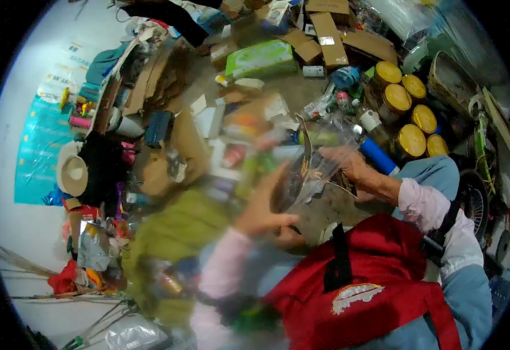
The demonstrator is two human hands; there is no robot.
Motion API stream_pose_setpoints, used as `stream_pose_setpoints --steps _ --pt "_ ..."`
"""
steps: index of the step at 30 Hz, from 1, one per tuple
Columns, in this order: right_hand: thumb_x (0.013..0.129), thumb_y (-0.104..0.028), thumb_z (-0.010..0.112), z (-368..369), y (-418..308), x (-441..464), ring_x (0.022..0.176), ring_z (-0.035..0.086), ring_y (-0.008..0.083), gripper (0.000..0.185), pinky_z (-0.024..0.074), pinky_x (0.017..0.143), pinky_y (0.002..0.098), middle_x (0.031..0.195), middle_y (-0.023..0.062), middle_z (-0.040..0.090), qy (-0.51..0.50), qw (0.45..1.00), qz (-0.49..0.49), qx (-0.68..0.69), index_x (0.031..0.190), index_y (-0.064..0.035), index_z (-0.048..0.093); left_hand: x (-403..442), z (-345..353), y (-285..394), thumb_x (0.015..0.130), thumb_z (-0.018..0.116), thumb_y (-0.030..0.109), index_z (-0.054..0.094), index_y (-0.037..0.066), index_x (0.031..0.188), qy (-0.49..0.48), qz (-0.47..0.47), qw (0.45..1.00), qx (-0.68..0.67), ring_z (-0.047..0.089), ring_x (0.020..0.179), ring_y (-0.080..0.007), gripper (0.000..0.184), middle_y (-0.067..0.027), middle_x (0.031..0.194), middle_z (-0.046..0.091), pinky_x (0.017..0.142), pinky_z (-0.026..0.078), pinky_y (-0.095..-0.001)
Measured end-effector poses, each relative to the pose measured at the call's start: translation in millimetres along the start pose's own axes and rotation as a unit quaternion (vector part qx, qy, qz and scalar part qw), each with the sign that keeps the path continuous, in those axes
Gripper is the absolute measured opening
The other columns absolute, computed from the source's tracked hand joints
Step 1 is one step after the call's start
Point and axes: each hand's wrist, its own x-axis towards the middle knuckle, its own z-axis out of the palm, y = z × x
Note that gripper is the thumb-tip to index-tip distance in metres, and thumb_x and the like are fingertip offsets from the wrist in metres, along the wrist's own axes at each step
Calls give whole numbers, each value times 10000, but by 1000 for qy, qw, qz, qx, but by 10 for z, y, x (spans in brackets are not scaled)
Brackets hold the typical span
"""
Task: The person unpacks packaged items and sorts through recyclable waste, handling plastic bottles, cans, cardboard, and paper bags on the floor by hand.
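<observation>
My right hand [354,166] grips a crumpled piece of clear plastic [318,175] that has brown, torn strips in or on it. A thin, pale strand hangs from its lower side towards my knee. Just left of it is my left hand [263,204], slightly blurred, its thumb and fingers apart. The fingertips lie close to the plastic's left edge; whether they touch it I cannot tell. A red apron [377,256] with a white car print covers my lap below both hands.
Several yellow-lidded jars [411,140] and a blue cylinder [377,154] stand on the right. A green sack [173,245] lies left of my knees. Cardboard [328,41], a green box [260,58], bottles [370,119] and mixed scraps litter the floor ahead.
</observation>
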Motion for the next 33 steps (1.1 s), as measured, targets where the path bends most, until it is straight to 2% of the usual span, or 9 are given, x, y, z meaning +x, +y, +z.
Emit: stream_pose_setpoints --steps 3,9,11,17,21,24,28,31,33 --pt "879 -284 481 3 35 1 698 520 128 319 429 671 278 738 18 573 -33 965 231 120 850 9 604 74 -36 -157 574 726 335 234 42 1365 85 25 996 10 276 1276 -242 976 -126 1386 281 1049 195 -344" --pt "871 -294 503 125 304 81 814 568 194 346 444 733 327 926 126 612 -45 951 307 -8 997 18 584 271 156 40 549 799 262 305 25 1319 170 130 961 172 337 1239 -300 946 -168 1334 355 1012 282 -360" --pt "866 -288 510 270 416 52 741 558 171 341 448 664 328 872 109 606 36 981 187 36 997 17 587 314 238 28 559 794 261 331 21 1300 231 145 940 203 342 1225 -347 907 -185 1318 362 1013 281 -384" --pt "839 -254 535 399 658 4 769 564 206 299 449 672 346 880 132 610 45 954 296 19 958 14 593 321 359 134 667 709 239 432 68 1224 330 337 713 519 441 1117 -313 646 -136 1221 446 922 353 -435" --pt "790 -243 592 541 468 43 818 570 288 285 438 717 406 896 165 604 70 951 296 -54 918 11 582 467 475 213 732 650 315 520 112 1150 196 129 823 517 488 1030 -245 482 -87 1097 532 889 379 -453" --pt "776 -291 611 591 378 -33 831 558 329 340 430 731 420 924 192 590 55 972 225 -45 943 4 581 543 198 -92 749 625 284 600 117 1022 238 90 757 602 578 829 -226 321 -83 871 615 782 429 -412" --pt "778 -292 621 601 405 -151 668 544 121 360 451 631 310 799 132 636 -27 963 258 -72 953 22 603 492 -81 -202 792 568 285 654 91 868 296 22 814 499 596 609 -256 226 -109 659 613 618 456 -381" --pt "800 -306 581 689 366 -189 728 575 317 326 437 660 399 804 179 614 -4 959 263 105 879 9 610 517 -255 -385 828 512 305 657 65 803 300 -96 856 410 584 518 -269 282 -126 579 591 524 447 -371" --pt "809 -300 569 640 307 -167 713 576 310 322 442 662 388 797 177 615 -30 978 203 26 912 3 608 529 -422 -529 833 496 343 659 53 824 265 -106 879 383 581 531 -224 332 -126 594 590 530 443 -331"
